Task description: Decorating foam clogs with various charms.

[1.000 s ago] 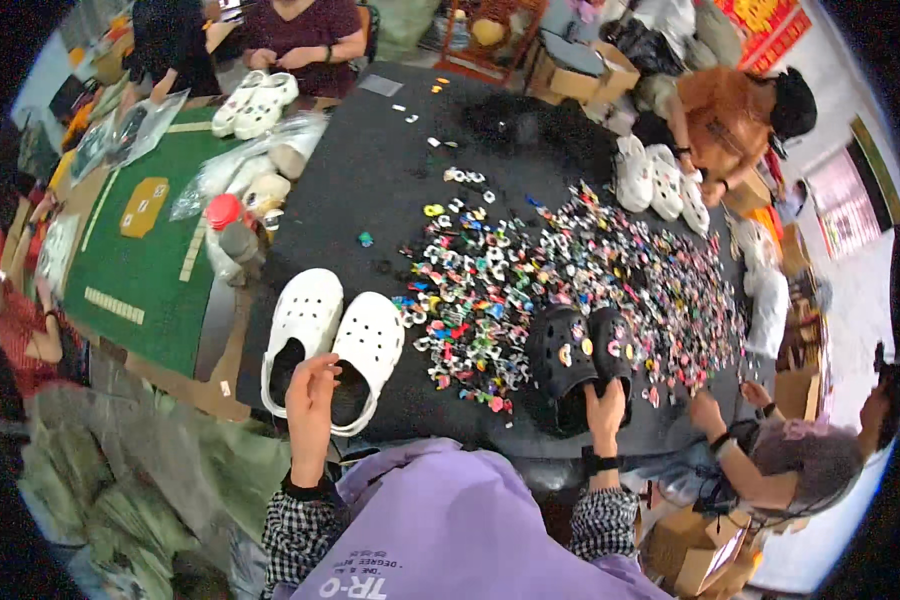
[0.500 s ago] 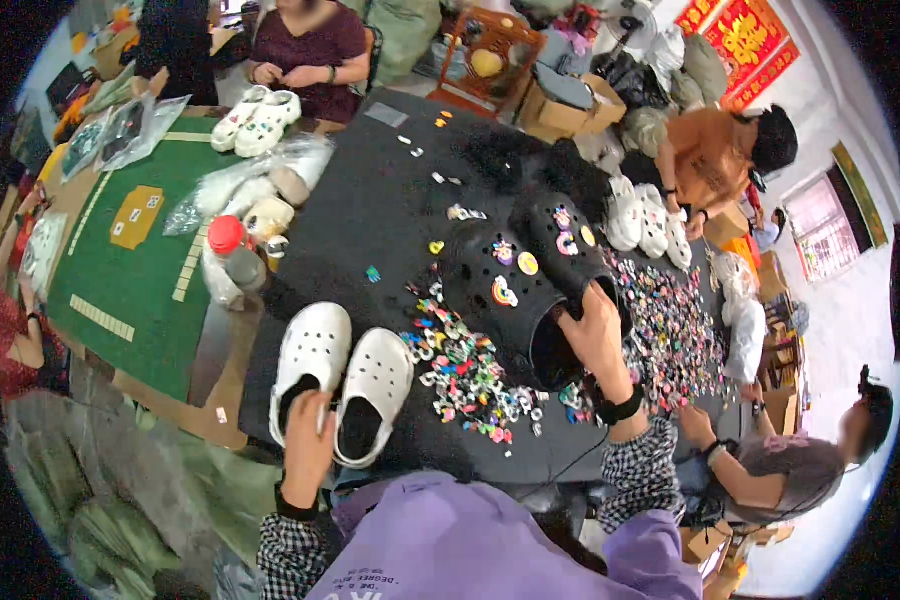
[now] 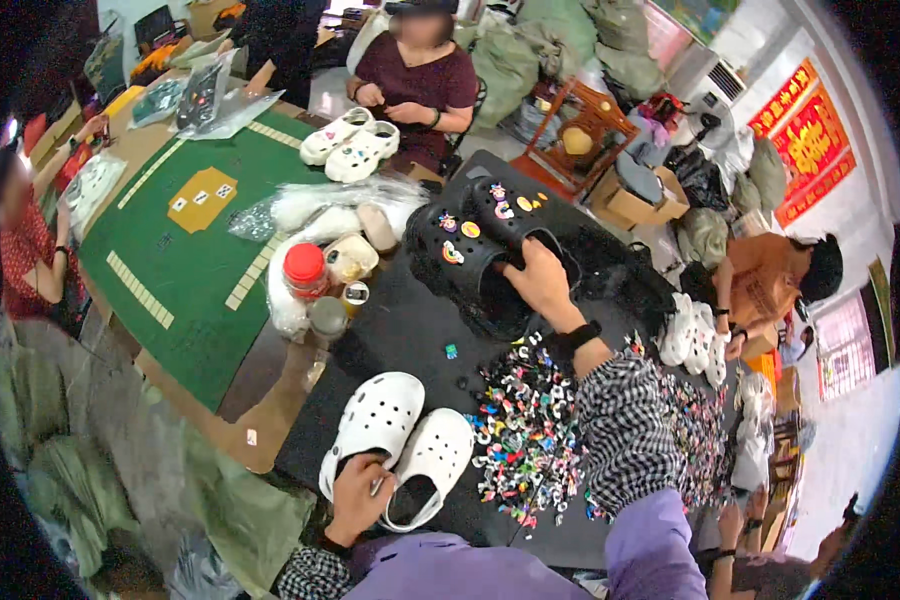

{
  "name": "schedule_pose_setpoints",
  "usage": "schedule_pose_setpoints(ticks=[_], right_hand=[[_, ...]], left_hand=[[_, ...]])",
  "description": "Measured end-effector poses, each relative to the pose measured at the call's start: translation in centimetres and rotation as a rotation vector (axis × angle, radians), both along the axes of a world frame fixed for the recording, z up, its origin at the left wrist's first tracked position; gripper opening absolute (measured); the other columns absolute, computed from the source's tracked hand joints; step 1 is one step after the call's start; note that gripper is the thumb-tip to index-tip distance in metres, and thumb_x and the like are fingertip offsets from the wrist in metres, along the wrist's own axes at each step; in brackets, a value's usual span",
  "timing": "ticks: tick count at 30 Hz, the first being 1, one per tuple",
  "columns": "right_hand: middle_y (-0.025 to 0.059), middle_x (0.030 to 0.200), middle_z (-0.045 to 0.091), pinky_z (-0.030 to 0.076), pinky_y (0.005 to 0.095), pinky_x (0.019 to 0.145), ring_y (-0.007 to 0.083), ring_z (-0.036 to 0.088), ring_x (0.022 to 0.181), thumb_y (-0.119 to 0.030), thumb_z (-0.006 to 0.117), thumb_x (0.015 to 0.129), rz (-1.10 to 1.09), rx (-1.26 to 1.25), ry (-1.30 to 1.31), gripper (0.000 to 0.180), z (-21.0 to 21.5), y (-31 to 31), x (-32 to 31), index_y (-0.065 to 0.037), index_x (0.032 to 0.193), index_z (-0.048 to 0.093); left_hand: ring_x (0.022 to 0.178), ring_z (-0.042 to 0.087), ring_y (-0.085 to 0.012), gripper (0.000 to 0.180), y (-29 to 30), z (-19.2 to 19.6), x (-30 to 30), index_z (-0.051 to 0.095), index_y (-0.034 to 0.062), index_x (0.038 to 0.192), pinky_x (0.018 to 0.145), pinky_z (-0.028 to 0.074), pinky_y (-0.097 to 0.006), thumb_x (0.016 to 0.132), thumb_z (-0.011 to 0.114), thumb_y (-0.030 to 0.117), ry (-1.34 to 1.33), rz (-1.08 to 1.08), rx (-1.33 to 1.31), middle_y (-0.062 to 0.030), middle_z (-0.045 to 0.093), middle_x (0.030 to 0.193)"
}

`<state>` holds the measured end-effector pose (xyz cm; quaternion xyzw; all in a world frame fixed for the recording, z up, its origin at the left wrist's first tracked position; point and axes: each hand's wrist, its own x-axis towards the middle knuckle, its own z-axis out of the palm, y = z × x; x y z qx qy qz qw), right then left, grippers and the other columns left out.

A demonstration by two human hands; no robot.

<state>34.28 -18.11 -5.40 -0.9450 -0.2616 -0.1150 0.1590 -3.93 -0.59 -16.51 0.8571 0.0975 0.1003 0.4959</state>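
Observation:
A pair of black clogs (image 3: 448, 265), with colourful charms on their uppers, is held by my right hand (image 3: 540, 285) at the heel openings. They are toward the far part of the black table (image 3: 370, 345). Close to me is a pair of white clogs (image 3: 375, 415) with no charms on them. My left hand (image 3: 360, 495) is closed at the heel of the left white clog, its fingers partly inside the opening. A heap of small multicoloured shoe charms (image 3: 530, 435) lies beside the white clogs, partly hidden by my right forearm.
To the left stands a green-topped table (image 3: 185, 255) with rows of tiles. A red-lidded jar (image 3: 306, 268) and plastic-wrapped items (image 3: 315, 215) sit between the tables. Co-workers are around, one in orange (image 3: 770, 275). White clogs (image 3: 692, 338) are at the right.
My right hand has carried the black clogs away from the charm heap, toward the far end of the table. My left hand stays at the white clog. The whole view has shifted.

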Motion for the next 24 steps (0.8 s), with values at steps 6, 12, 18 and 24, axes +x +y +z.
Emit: schedule_pose_setpoints(ticks=[6,12,18,24], right_hand=[[0.0181,0.091,0.059,0.049,0.0480,0.075,0.0389,0.060,0.089,-0.027,0.071,0.076,-0.006,-0.023,0.122,0.033,-5.5,4.9,4.6,-0.001,0.088,0.054],[0.0170,0.094,0.060,0.049,0.0457,0.077,0.0374,0.060,0.090,-0.029,0.073,0.075,-0.021,-0.025,0.114,0.036,-10.5,6.6,9.2,-0.002,0.093,0.057],[0.0161,0.099,0.060,0.049,0.0471,0.078,0.0359,0.060,0.094,-0.028,0.072,0.076,-0.106,-0.163,0.084,0.046,-14.0,4.6,12.4,-0.003,0.109,0.051],[0.0202,0.115,0.054,0.044,0.0445,0.092,0.0380,0.051,0.109,-0.016,0.069,0.079,0.041,0.243,-0.016,0.051,-12.4,2.5,8.6,-0.002,0.124,0.048]], left_hand=[[0.094,0.061,-0.0329,0.022,0.3,0.0,0.3,0.067,0.0028,0.081,0.079,0.049,-0.039,0.077,0.072,0.025,0.147,0.003,-0.111,-0.0161,0.064,0.103],[0.090,0.062,-0.0316,0.019,-0.1,-0.7,-0.1,0.068,0.0059,0.081,0.076,0.049,-0.037,0.074,0.074,0.023,0.114,0.033,-0.084,-0.0142,0.065,0.099],[0.090,0.061,-0.0313,0.019,0.0,-0.2,0.1,0.067,0.0067,0.080,0.074,0.049,-0.037,0.076,0.073,0.025,0.249,0.010,-0.117,-0.0139,0.064,0.095],[0.089,0.062,-0.0310,0.018,0.0,-0.6,0.1,0.065,0.0041,0.077,0.074,0.049,-0.037,0.075,0.073,0.020,0.137,0.031,-0.073,-0.0145,0.063,0.095]])
